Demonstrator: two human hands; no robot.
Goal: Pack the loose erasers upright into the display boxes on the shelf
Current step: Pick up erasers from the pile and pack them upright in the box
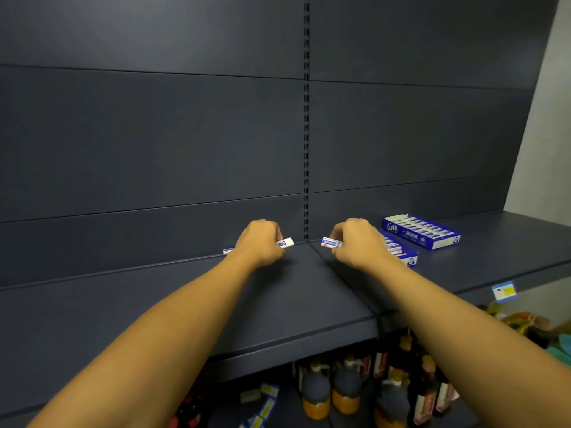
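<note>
Erasers sit pinched in both hands: my left hand [261, 242] holds one [285, 243], my right hand [355, 242] another [330, 242], low over the shelf [293, 291]. A third [228, 251] lies behind my left wrist. Near box [401, 253] hides behind my right hand, so I risk knocking it or dropping an eraser in flat.

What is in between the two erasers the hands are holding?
Nothing lies there. In the head view, only bare dark grey metal shelf and its seam show between the left hand's white eraser and the right hand's white eraser.
</note>
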